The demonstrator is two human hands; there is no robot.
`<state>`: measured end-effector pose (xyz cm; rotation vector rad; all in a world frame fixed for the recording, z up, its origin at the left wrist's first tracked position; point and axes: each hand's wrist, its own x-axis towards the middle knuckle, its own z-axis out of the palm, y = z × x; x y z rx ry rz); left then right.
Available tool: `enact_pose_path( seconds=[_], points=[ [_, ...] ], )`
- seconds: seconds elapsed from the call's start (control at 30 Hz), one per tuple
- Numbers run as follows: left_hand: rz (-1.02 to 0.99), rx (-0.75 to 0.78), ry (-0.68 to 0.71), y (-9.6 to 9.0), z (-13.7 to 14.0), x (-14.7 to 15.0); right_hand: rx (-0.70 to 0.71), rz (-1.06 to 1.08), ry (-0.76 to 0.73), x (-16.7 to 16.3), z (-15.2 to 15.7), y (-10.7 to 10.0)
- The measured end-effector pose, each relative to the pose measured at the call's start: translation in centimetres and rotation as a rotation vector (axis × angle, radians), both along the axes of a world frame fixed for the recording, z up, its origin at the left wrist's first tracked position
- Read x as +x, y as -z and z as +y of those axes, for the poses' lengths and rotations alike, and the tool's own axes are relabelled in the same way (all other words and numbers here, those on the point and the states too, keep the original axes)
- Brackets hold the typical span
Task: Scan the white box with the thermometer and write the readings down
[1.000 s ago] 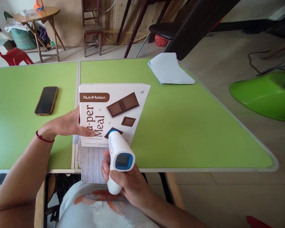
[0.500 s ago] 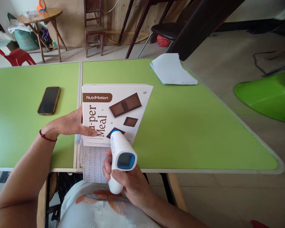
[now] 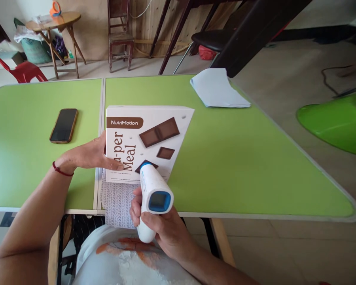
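Observation:
A white cardboard box (image 3: 154, 118) printed "NutriMotion" and with chocolate pieces stands over the green table. My left hand (image 3: 91, 156) grips its left side, thumb across the front and the other fingers hidden behind. In my right hand (image 3: 163, 227) is a white infrared thermometer (image 3: 154, 184), its fingers wrapped round the handle. The thermometer's blue-ringed nose points at the lower front of the box; whether they touch I cannot tell. Its blue-framed screen faces me and looks dark. Under the box, a sheet of patterned paper or cloth (image 3: 118, 202) hangs over the table's front edge.
On the green table (image 3: 240, 158), a phone (image 3: 64, 126) lies at the left and folded white papers (image 3: 218, 89) at the back right. Beyond are a red chair (image 3: 26, 71), a small round wooden table (image 3: 56, 19) and a wooden chair (image 3: 121, 37). A green seat (image 3: 338, 122) is at right.
The whole view has shifted slightly, so everything sits a little further right. Both hands keep the same hold on the box and thermometer.

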<state>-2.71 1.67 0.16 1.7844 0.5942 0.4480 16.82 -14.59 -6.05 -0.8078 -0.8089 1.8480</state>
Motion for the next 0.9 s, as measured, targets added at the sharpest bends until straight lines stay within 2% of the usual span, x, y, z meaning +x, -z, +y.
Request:
enact_pose_path(
  seconds=[0.27, 0.57, 0.73, 0.9],
  points=[
    [-0.031, -0.071, 0.012, -0.10, -0.16, 0.15, -0.006, 0.023, -0.002, 0.02, -0.02, 0.04],
    [-0.002, -0.012, 0.028, -0.09, -0.10, 0.14, -0.039, 0.010, 0.019, 0.02, -0.31, 0.37],
    [0.010, -0.031, -0.012, 0.27, -0.25, -0.06, -0.029, -0.005, 0.021, 0.05, -0.37, 0.62],
    [-0.010, -0.077, -0.006, -0.19, -0.56, 0.25, -0.037, 0.027, 0.025, -0.07, -0.34, 0.51]
  ],
)
